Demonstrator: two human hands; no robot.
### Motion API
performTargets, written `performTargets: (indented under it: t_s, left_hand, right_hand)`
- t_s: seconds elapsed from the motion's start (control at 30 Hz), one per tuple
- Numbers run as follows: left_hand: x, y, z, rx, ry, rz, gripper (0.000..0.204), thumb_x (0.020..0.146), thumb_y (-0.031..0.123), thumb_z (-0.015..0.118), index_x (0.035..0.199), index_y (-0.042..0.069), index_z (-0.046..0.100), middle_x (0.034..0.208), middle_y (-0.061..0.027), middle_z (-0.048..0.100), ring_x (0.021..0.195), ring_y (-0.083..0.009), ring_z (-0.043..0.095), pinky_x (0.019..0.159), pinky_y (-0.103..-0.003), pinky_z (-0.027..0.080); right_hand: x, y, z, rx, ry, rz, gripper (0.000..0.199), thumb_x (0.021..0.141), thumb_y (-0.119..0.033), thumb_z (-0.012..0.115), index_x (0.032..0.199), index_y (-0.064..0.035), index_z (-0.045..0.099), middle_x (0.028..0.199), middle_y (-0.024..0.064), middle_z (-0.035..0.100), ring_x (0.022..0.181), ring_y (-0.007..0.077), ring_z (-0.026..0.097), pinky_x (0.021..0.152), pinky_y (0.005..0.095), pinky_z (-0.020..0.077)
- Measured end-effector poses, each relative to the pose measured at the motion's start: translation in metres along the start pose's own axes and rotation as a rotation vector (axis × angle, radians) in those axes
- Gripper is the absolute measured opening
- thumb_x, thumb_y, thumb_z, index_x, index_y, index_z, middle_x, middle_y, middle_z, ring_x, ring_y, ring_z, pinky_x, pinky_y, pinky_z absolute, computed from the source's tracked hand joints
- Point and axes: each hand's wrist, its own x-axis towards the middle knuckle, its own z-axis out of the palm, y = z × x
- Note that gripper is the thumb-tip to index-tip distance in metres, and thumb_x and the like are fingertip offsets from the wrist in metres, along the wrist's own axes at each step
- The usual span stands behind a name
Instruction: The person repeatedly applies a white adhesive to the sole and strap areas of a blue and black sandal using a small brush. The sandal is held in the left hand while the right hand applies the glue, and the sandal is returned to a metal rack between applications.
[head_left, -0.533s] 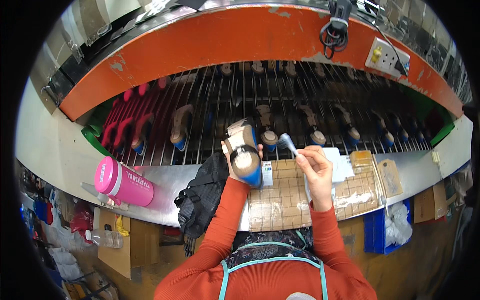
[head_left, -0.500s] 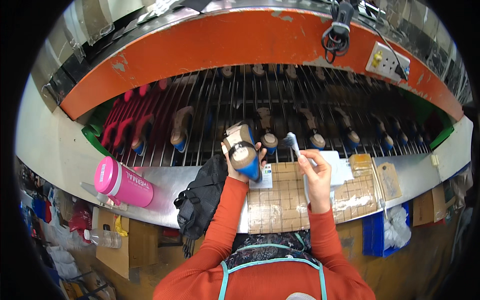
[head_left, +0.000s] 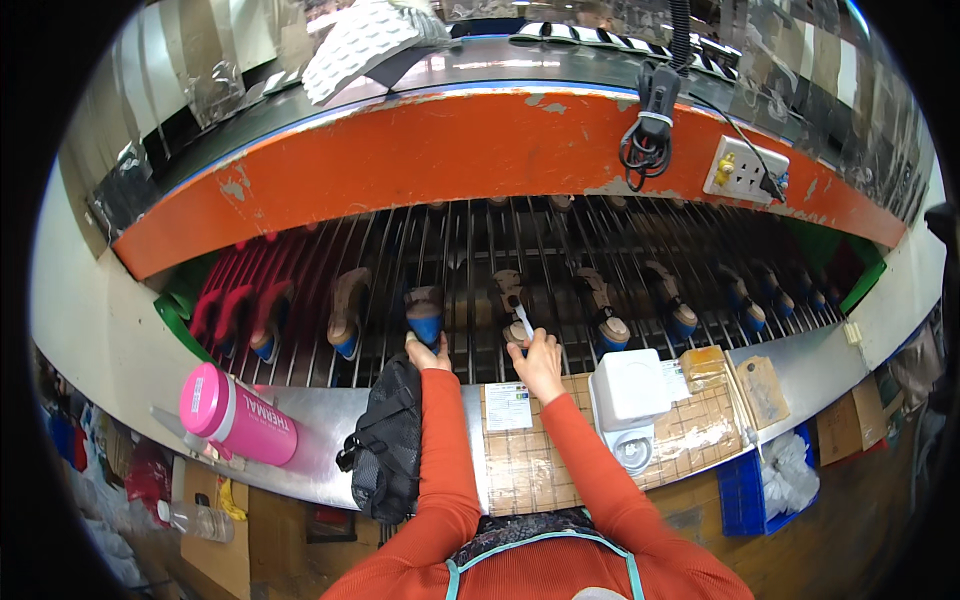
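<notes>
My left hand (head_left: pixel 428 355) reaches forward and touches a tan shoe on a blue last (head_left: pixel 425 315) standing on the metal rod conveyor (head_left: pixel 470 260). My right hand (head_left: pixel 538 362) grips a small white brush (head_left: pixel 523 320), its tip near another shoe on a last (head_left: pixel 511 300). Both arms wear orange sleeves. More shoes on blue lasts stand in a row along the rods to the left and right.
A pink bottle (head_left: pixel 235 415) lies at the left on the steel ledge, beside a black bag (head_left: pixel 390 440). A cardboard mat (head_left: pixel 540 450) covers the ledge, with a white container (head_left: pixel 630 400) on it. An orange hood (head_left: pixel 480 155) with a socket (head_left: pixel 745 170) hangs above.
The shoe that my left hand held up near my chest now stands on the conveyor rods. Both hands have moved forward to the rods, the brush still in my right.
</notes>
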Motion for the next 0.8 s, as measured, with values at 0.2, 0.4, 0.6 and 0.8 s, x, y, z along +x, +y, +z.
performTargets:
  t_s: [0.2,0.4,0.6,0.8]
  left_hand:
    - [0.011,-0.006,-0.032,-0.26,0.076,-0.062,0.09,0.077,0.081,0.046,0.141,0.018,0.042,0.146,-0.0087,0.041,0.136,-0.0348,0.035,0.106,-0.064,0.031]
    - [-0.029,0.015,-0.011,-0.036,0.159,-0.187,0.109,0.075,0.073,0.059,0.153,0.021,0.003,0.157,-0.0147,0.013,0.137,-0.0418,0.029,0.11,-0.061,0.028]
    - [-0.167,0.011,-0.009,0.34,-0.514,-0.66,0.095,0.077,0.062,0.069,0.146,0.01,0.03,0.15,-0.0147,0.032,0.133,-0.0419,0.038,0.107,-0.061,0.03]
    - [-0.245,0.023,-0.03,0.075,-0.886,-0.897,0.087,0.069,0.036,0.085,0.14,0.008,0.043,0.139,-0.0144,0.049,0.13,-0.032,0.045,0.112,-0.055,0.031]
  right_hand:
    - [0.035,0.005,0.028,-0.015,-0.111,0.122,0.058,0.074,-0.033,0.078,0.108,0.0033,0.049,0.106,0.0294,0.059,0.097,0.0469,0.06,0.081,0.0523,0.0503]
    - [0.041,-0.022,-0.021,0.032,0.124,0.108,0.053,0.066,-0.037,0.07,0.097,0.0003,0.05,0.077,0.0268,0.066,0.079,0.0443,0.066,0.074,0.0487,0.0524]
    - [-0.015,-0.063,-0.127,0.166,0.134,0.009,0.061,0.062,-0.042,0.082,0.092,-0.0033,0.046,0.066,0.0146,0.059,0.061,0.0317,0.062,0.059,0.0401,0.0485]
    - [-0.111,-0.037,-0.184,0.457,0.096,-0.171,0.046,0.079,-0.034,0.077,0.097,-0.0035,0.048,0.075,0.0075,0.057,0.067,0.017,0.057,0.062,0.0308,0.0469]
